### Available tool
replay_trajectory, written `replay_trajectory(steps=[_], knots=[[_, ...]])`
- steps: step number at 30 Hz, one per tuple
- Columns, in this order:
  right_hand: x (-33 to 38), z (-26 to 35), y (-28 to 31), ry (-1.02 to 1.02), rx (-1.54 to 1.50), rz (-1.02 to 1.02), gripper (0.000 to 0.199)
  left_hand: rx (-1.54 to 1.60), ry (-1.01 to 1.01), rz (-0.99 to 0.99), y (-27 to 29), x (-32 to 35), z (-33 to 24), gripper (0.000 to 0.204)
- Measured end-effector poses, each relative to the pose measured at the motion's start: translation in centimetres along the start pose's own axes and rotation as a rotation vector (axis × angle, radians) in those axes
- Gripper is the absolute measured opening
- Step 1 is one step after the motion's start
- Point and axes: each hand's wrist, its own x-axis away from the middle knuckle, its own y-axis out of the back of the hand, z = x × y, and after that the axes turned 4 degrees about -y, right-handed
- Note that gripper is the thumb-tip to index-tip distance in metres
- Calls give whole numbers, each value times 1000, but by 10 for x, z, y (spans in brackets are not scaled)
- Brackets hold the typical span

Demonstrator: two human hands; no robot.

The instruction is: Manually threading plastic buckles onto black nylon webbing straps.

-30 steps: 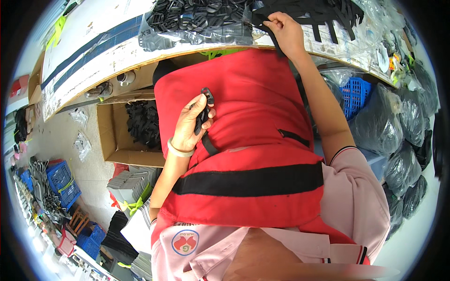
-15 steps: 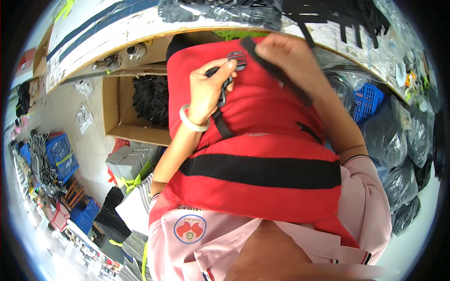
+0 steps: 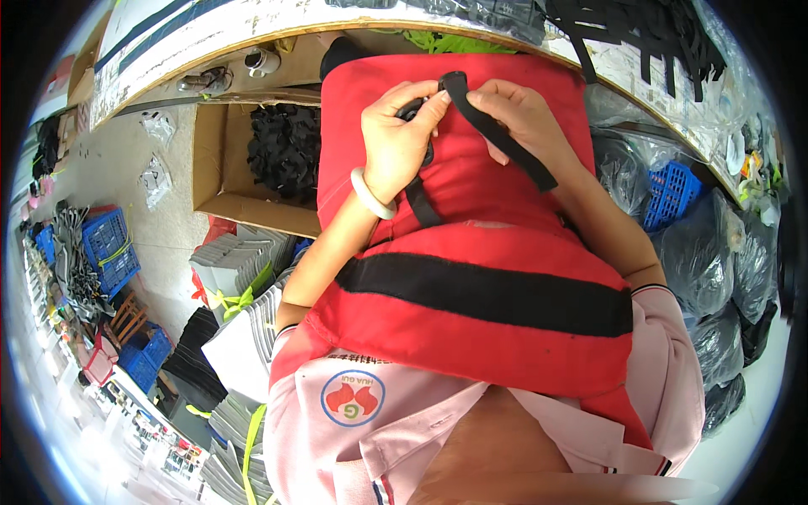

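A red padded vest [image 3: 471,278] with a black band across it lies on my lap against the table's edge. My left hand [image 3: 396,139], a pale bangle on its wrist, grips a black plastic buckle [image 3: 414,108] near the vest's top. My right hand [image 3: 513,114] pinches a black webbing strap [image 3: 497,130] whose folded end meets the buckle between both hands. The strap's free length runs down to the right over the red fabric. A second black strap [image 3: 417,202] hangs below my left hand.
A cardboard box [image 3: 219,181] with black parts stands on the floor at left. Blue crates [image 3: 109,248] and stacked grey sheets [image 3: 231,261] lie farther left. Black plastic bags [image 3: 715,269] and a blue basket [image 3: 673,189] crowd the right. Black straps [image 3: 648,29] lie on the table.
My right hand came down from the table's strap pile with a strap and met my left hand at the vest's top. The view has tilted lower.
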Motion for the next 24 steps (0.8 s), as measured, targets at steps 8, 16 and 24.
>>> replay_trajectory(steps=[8,16,24], knots=[[-12,-14,-8,242,-156,-47,24,-458,-530,74,8,-4,3,16],[-27,-20,-1,246,1,59,19,388,428,-8,17,0,-1,20],[2,13,-15,773,360,-161,9,327,334,-27,13,-2,-1,20]])
